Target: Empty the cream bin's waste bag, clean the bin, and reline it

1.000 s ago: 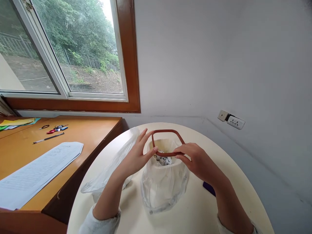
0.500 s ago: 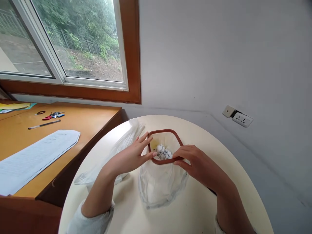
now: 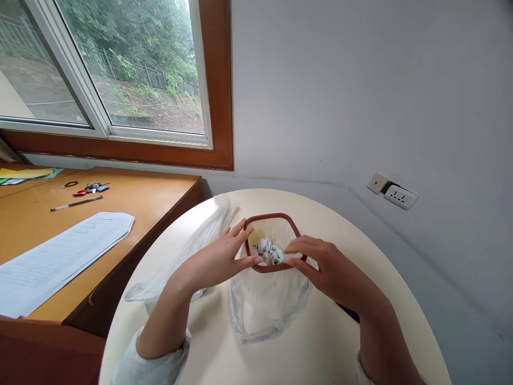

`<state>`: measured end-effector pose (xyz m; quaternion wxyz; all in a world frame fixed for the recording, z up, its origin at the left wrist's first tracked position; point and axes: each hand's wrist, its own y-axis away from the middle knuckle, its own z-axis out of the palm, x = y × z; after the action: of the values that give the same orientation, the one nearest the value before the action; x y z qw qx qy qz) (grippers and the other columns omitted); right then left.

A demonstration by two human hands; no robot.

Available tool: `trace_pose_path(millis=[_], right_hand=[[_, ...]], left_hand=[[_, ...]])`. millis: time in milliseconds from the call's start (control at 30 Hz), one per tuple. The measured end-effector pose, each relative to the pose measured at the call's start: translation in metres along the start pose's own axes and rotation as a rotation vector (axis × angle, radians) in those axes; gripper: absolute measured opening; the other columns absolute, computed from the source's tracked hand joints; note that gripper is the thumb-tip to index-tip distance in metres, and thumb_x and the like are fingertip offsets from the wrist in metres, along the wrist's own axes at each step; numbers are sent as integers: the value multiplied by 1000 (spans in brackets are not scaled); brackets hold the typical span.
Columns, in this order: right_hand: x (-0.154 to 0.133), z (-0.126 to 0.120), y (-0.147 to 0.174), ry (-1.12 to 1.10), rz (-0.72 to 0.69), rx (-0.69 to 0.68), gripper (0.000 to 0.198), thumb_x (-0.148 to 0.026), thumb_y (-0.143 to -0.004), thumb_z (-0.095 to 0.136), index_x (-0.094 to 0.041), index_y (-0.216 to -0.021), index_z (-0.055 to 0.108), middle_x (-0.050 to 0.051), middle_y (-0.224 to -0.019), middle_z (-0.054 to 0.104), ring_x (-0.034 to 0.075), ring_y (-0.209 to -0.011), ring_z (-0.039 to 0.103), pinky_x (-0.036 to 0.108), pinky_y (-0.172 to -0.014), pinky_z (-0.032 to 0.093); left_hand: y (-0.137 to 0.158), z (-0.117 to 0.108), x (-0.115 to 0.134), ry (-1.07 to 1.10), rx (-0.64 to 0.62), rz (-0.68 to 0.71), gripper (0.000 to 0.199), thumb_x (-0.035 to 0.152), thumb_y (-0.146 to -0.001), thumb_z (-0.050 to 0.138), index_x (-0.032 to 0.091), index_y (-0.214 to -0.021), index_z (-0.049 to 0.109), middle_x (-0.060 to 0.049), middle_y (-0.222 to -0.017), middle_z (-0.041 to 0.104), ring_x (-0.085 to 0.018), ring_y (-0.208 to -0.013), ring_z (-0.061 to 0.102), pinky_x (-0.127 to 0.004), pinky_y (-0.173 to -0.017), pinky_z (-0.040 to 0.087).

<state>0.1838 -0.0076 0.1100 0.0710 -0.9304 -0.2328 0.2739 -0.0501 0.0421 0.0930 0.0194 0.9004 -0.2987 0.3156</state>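
Note:
A small trash bin with a rounded-square brown rim (image 3: 272, 216) stands on the round table, lined with a clear plastic bag (image 3: 266, 315) that hangs over its outside. Crumpled white papers (image 3: 269, 250) with dark writing lie inside. My left hand (image 3: 224, 256) rests at the rim's left side, fingers spread and thumb on the near left corner. At the right near corner, my right hand (image 3: 320, 262) arches over the rim, its thumb and fingers apart and the rim showing between them. A white plastic bag (image 3: 196, 251) lies loosely to the left, partly behind my left arm.
The round cream table (image 3: 385, 299) stands by the wall. At the left is a wooden desk (image 3: 160, 187) with paper sheets (image 3: 68, 256), a pen (image 3: 76, 203) and keys (image 3: 93, 188). Something dark (image 3: 348, 313) shows under my right forearm. A wall socket (image 3: 401, 197) is at the right.
My right hand has loosened from the rim, and its fingertips have lifted and spread from the thumb. My left hand stays at the left side. The view has shifted slightly.

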Motion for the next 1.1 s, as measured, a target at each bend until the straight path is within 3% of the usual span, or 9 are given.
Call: trace_pose_path(millis=[133, 300, 467, 667, 933, 1100], right_hand=[[12, 7, -7, 72, 47, 147, 38, -31, -91, 32, -23, -125, 47, 6, -132, 46, 20, -121, 41, 38, -98, 37], [20, 15, -15, 148, 110, -35, 52, -37, -93, 21, -14, -139, 25, 8, -145, 25, 19, -133, 24, 41, -105, 30], [23, 19, -15, 158, 130, -112, 55, -40, -93, 12, -14, -141, 16, 6, -146, 22, 16, -135, 16, 42, -110, 17], [17, 19, -17, 90, 215, -148, 59, -44, -92, 15, -12, -141, 18, 7, -148, 16, 18, -135, 15, 40, -108, 23], [18, 25, -16, 24, 302, -146, 60, -44, -91, 15, -11, -141, 14, 3, -149, 8, 19, -135, 17, 37, -107, 26], [25, 35, -15, 8, 293, -63, 58, -43, -92, 16, -12, -140, 22, 3, -148, 14, 19, -134, 21, 37, -107, 29]], left_hand=[[1, -2, 3, -30, -69, -17, 62, 53, -78, 49, 28, -133, 34, -4, -149, 15, -32, -133, 20, -41, -100, 32], [2, -8, 12, -103, -164, -25, 70, 57, -79, 45, 27, -138, 22, -5, -150, 12, -27, -135, 16, -38, -105, 25], [0, -8, 15, -145, -164, -20, 72, 58, -80, 43, 26, -139, 18, -5, -148, 17, -26, -135, 17, -38, -107, 21], [0, -5, 11, -166, -179, -105, 83, 64, -76, 44, 23, -142, 12, -9, -150, 6, -32, -135, 8, -43, -104, 25], [-2, -2, 8, -181, -194, -97, 86, 66, -74, 46, 21, -141, 16, -12, -148, 10, -32, -135, 1, -50, -106, 17], [-2, 3, -6, -102, -126, -89, 84, 64, -72, 51, 25, -140, 20, -10, -148, 9, -36, -133, 1, -54, -102, 24]])
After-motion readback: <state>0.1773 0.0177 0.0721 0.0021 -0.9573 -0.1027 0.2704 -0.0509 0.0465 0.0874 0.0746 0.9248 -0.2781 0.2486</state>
